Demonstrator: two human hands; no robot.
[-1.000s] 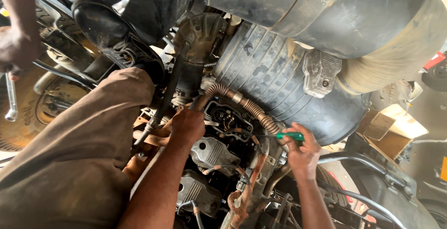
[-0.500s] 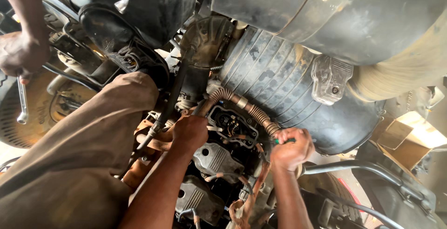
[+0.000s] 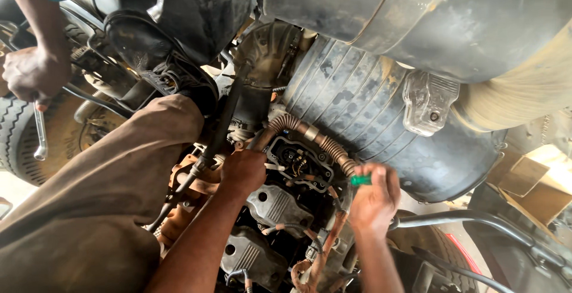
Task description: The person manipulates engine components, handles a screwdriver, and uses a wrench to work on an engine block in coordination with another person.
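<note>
A small green-handled tool (image 3: 360,180) is pinched in the fingers of the right hand (image 3: 374,200), just below the lower end of the corrugated metal hose (image 3: 316,138); only the green end is seen, so the kind of tool and the way its shaft points cannot be told, though the handle is seen to lie roughly across the frame, its free end turned towards the left hand. The left hand (image 3: 243,171) is set on the engine at the upper end of the same hose, fingers curled and pressed together over a fitting that is hidden beneath them; whether anything is gripped there cannot be told. Between the two hands an opened black housing with exposed connectors (image 3: 298,161) is seen, nearer to the left hand, with the hose running along its upper edge from upper left to lower right. Below it grey cast covers (image 3: 277,206) and orange wiring (image 3: 310,263) are packed closely. A large ribbed black duct (image 3: 369,102) is seen above, touching the hose along its length. A brown-trousered leg (image 3: 101,209) and a black shoe (image 3: 149,55) are seen at the left. Well apart, at the far left, a spanner (image 3: 39,138) is held by another person's hand (image 3: 33,75) beside a tyre (image 3: 12,132).
</note>
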